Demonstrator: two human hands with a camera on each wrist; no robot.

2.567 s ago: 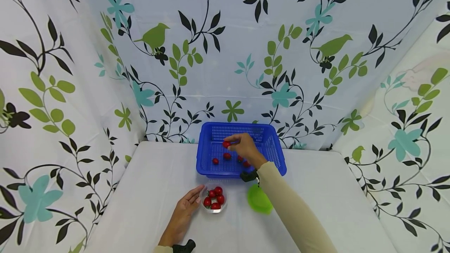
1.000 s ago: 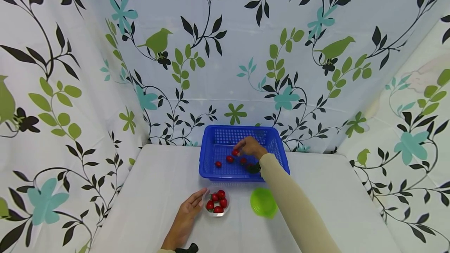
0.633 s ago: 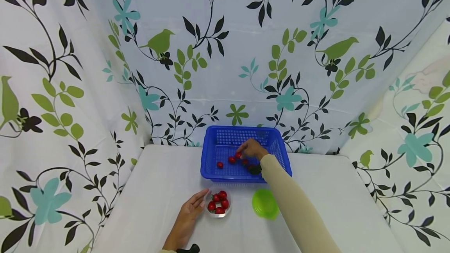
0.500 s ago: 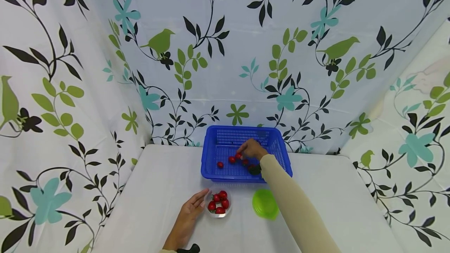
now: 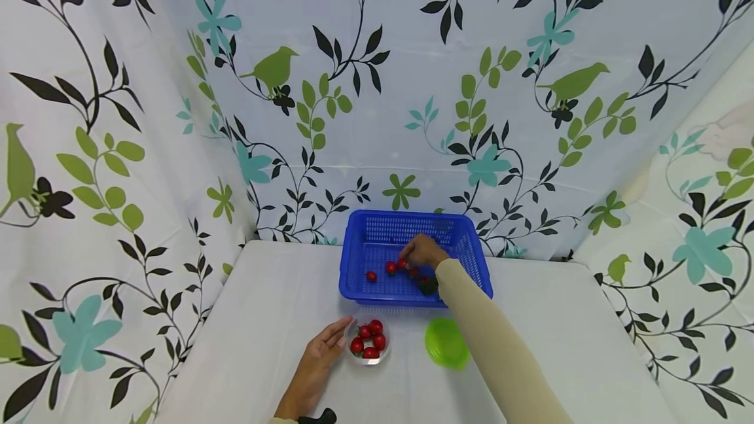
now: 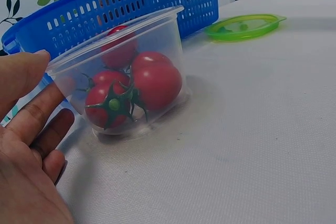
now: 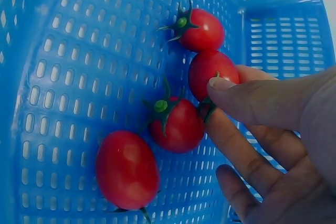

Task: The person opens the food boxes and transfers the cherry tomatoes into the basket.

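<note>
In the head view my right hand (image 5: pixel 425 252) reaches down into the blue basket (image 5: pixel 389 300). The right wrist view shows its thumb and fingers pinching a cherry tomato (image 7: pixel 211 71) whose top and bottom meet neighbouring tomatoes. Other cherry tomatoes lie around it on the basket floor, among them one (image 7: pixel 202 30) with a green stem and a longer one (image 7: pixel 127 170). My left hand (image 5: pixel 317 360) has its fingers loosely extended along the left side of a clear plastic tub (image 6: pixel 157 22), fingertips right at its wall. Several cherry tomatoes (image 6: pixel 157 82) sit inside the lidless tub.
A green plastic lid (image 5: pixel 446 344) lies on the white-covered table (image 5: pixel 542 332), right of the tub and beneath the right forearm's edge in the head view. Behind the basket hangs a patterned curtain (image 5: pixel 377 136), and more fabric flanks both sides.
My right hand has lowered, with the cherry tomato, from above the basket floor and shifted rightward to the other tomatoes. The left hand stays by the tub; the head view has shifted slightly.
</note>
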